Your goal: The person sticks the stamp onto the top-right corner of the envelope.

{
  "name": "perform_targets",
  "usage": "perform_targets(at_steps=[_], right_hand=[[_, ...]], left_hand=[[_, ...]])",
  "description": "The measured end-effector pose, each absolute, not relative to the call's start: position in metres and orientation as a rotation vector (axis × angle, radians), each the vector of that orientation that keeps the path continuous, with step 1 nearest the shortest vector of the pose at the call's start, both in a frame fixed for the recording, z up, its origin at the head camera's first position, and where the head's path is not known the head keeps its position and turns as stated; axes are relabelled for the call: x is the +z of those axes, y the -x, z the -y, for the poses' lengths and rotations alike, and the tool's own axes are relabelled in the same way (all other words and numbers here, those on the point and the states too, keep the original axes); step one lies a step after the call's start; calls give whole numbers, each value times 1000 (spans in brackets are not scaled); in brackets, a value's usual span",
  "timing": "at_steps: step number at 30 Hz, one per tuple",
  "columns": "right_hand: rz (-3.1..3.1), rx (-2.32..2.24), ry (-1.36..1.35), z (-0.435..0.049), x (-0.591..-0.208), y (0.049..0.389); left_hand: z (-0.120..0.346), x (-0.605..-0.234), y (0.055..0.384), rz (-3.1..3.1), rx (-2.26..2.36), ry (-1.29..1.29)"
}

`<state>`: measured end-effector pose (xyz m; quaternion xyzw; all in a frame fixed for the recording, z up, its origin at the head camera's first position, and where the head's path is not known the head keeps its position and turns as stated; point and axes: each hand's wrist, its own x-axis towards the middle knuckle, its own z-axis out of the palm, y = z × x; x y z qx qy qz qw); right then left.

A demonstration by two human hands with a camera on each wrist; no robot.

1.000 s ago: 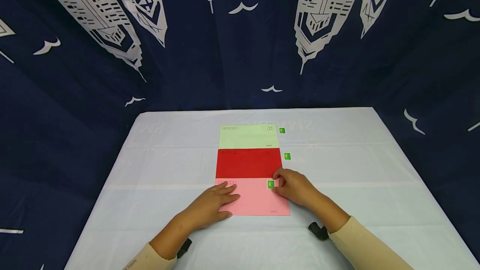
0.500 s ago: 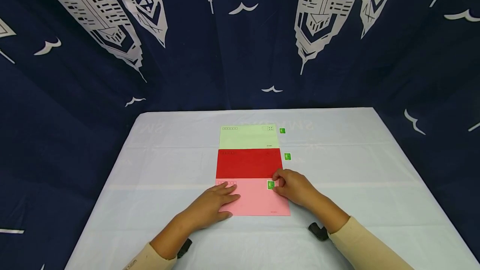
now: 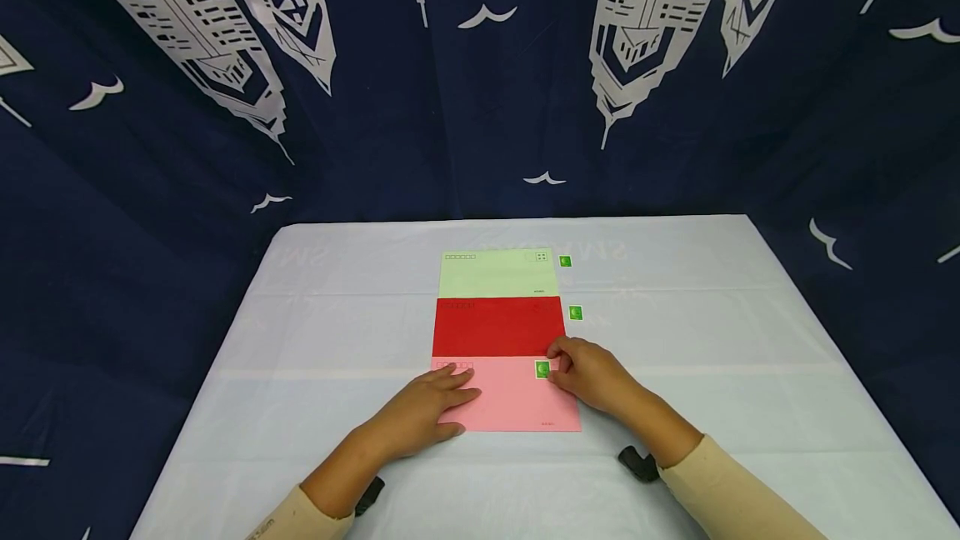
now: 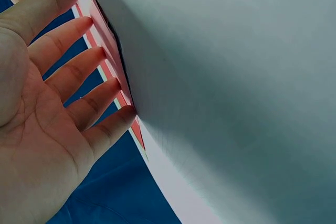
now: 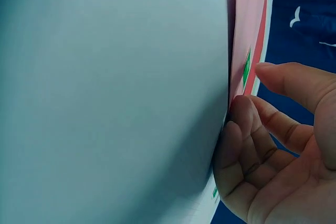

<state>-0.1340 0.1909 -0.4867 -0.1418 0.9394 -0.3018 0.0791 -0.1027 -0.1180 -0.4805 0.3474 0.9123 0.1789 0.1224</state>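
Note:
Flat on the white table lies a pink envelope [image 3: 517, 407], with a small green stamp [image 3: 542, 369] at its upper right corner. My left hand [image 3: 418, 417] rests on the envelope's left part, its fingers spread and nearly straight. At the right edge, my right hand [image 3: 592, 373] touches the pink envelope, with thumb and forefinger apart beside the stamp. In the right wrist view its other fingers [image 5: 228, 148] are bent, and the thumb [image 5: 273, 74] is close to the stamp; whether it touches cannot be told.
Beyond the pink envelope lie a red envelope [image 3: 495, 327] and a light green envelope [image 3: 495, 276], edge to edge. Two green stamps lie to their right, a nearer stamp [image 3: 575, 312] and a farther stamp [image 3: 566, 261]. A dark blue patterned cloth [image 3: 465, 132] hangs behind the table [image 3: 300, 340].

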Motion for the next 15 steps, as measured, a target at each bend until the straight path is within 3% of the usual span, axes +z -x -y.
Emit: perform_targets(at_steps=[5, 15], right_hand=[[-2811, -892, 388, -191, -484, 125], [-2909, -688, 623, -193, -484, 103]], left_hand=[[118, -481, 104, -2657, 506, -995], [118, -480, 103, -2659, 493, -996]])
